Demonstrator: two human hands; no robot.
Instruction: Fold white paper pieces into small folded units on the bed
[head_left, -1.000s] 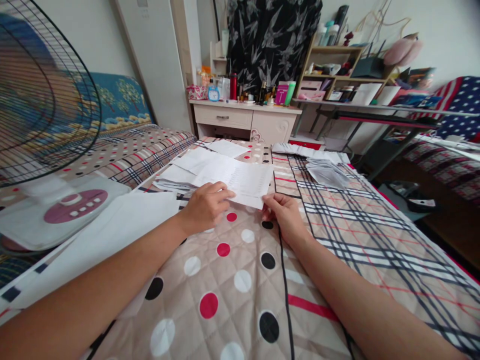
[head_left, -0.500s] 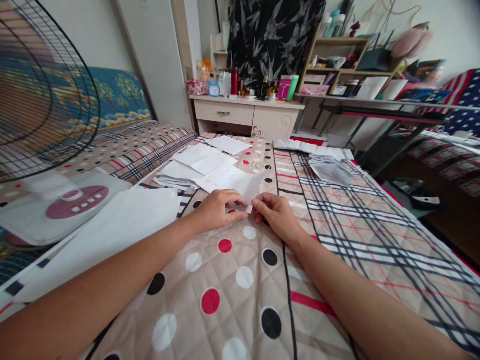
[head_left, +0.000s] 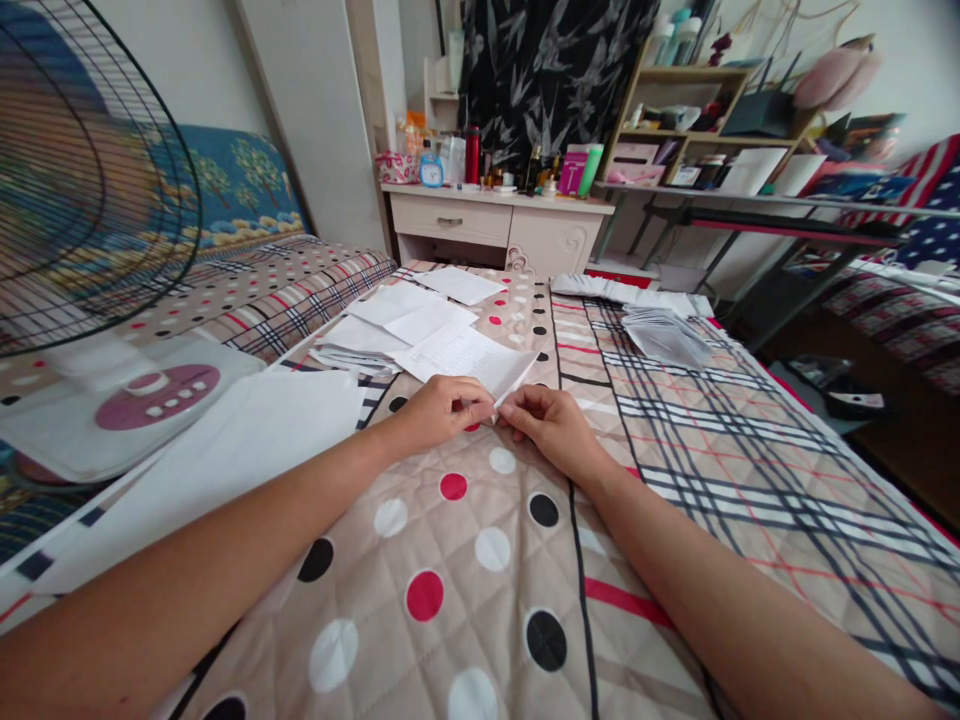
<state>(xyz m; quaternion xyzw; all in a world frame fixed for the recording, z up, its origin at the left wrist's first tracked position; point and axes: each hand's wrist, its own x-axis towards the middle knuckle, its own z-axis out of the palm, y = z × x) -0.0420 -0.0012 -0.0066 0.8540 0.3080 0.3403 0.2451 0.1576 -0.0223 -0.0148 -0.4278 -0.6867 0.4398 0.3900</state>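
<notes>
Above a quilt (head_left: 454, 535), left hand (head_left: 442, 412) and right hand (head_left: 553, 425) nearly meet, both pinching a sheet (head_left: 472, 355) by its near edge, seemingly to steady it.

The person's left forearm (head_left: 247, 550) is bare as far as it shows, its skin smooth, its outline broad near the picture's lower corner and tapering evenly to a slim wrist (head_left: 384, 440). The right forearm (head_left: 705, 580) is likewise bare and smooth, with the same long taper. The left hand (head_left: 442, 412) and right hand (head_left: 547, 425) are both ungloved and small beside the forearms, with slender fingers; the fingernails are too small to describe.
</notes>
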